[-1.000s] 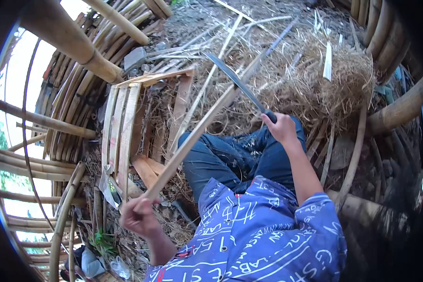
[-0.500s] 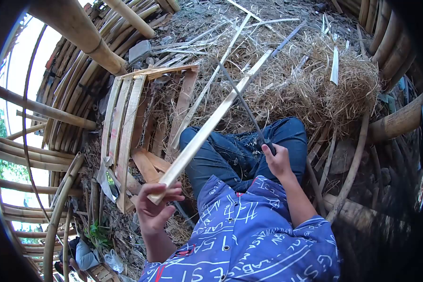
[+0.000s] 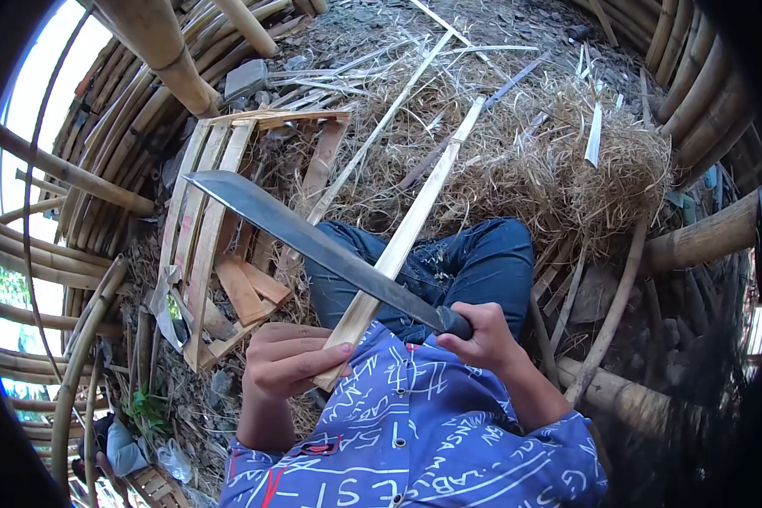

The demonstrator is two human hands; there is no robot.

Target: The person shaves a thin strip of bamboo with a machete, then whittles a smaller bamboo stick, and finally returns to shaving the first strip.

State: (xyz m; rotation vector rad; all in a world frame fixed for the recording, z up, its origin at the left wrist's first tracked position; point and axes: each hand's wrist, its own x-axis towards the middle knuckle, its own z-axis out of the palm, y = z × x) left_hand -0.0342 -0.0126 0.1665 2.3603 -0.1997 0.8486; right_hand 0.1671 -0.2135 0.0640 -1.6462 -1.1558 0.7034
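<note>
My left hand (image 3: 292, 362) grips the near end of a long pale bamboo strip (image 3: 416, 206), its thumb laid along the edge. The strip slants up and away over my lap, its far end above the heap of shavings. In my right hand (image 3: 485, 340) is the dark handle of a machete (image 3: 313, 248). Its broad blade reaches to the upper left and crosses over the strip in this view, with the flat side showing. My crossed legs in jeans (image 3: 489, 262) are beneath both.
A slatted wooden crate (image 3: 218, 229) stands on the left, with wood offcuts (image 3: 247, 288) beside it. Ahead lies a heap of curly shavings (image 3: 559, 161) with loose strips on it. Bamboo poles (image 3: 157, 51) rise at the left, and another pole (image 3: 703, 230) juts in from the right.
The machete has swung from pointing away to lying across the strip toward the left. My left fingers have closed around the strip's near end, and the strip has tilted more steeply.
</note>
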